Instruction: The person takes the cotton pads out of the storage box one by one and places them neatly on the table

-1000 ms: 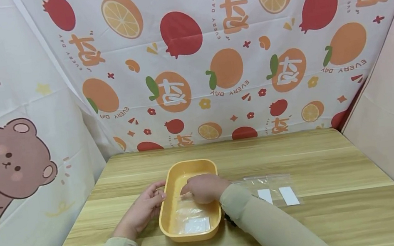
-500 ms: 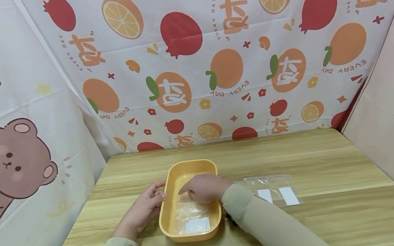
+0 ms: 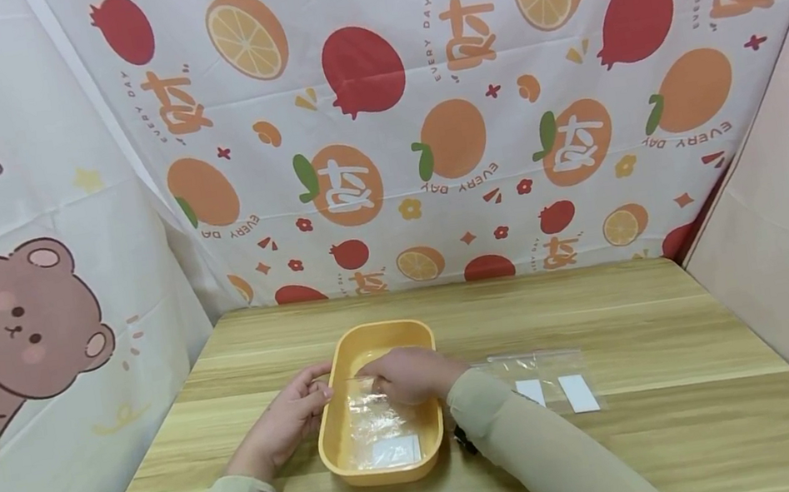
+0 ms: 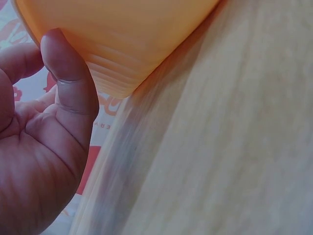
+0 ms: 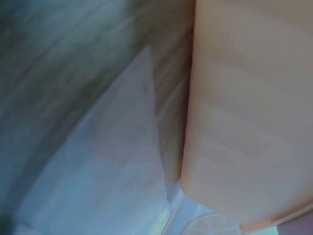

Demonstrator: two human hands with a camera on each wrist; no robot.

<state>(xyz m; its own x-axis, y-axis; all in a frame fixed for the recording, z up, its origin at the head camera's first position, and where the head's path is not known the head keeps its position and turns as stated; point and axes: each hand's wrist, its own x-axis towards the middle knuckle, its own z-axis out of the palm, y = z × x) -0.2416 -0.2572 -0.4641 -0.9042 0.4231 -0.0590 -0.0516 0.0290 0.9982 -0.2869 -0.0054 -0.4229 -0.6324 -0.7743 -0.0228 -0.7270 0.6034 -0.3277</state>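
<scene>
A yellow plastic bin (image 3: pixel 387 476) stands on the table. My left hand (image 3: pixel 294 411) grips its left side; in the left wrist view the thumb (image 4: pixel 68 73) lies against the outer wall and a finger bends toward the rim. My right hand (image 3: pixel 413 376) reaches over the right side into the bin and pinches the upper edge of a clear zip bag (image 3: pixel 374 421), its fingertips partly hidden. The bag lies along the bin's floor, with a white label (image 3: pixel 396 451) at its near end. The right wrist view shows only the bin's outer wall (image 5: pixel 249 107), without the hand.
Several more clear bags with white labels (image 3: pixel 578 393) lie on the table (image 3: pixel 694 439) to the right of the bin, partly behind the right forearm. One bag (image 5: pixel 112 156) lies beside the bin's wall in the right wrist view. A fruit-print cloth (image 3: pixel 465 211) hangs behind the table.
The crumpled bag in the bin has been spread flatter, its upper edge now up at my right fingers. My right hand has shifted slightly; the left hand and bin stay put.
</scene>
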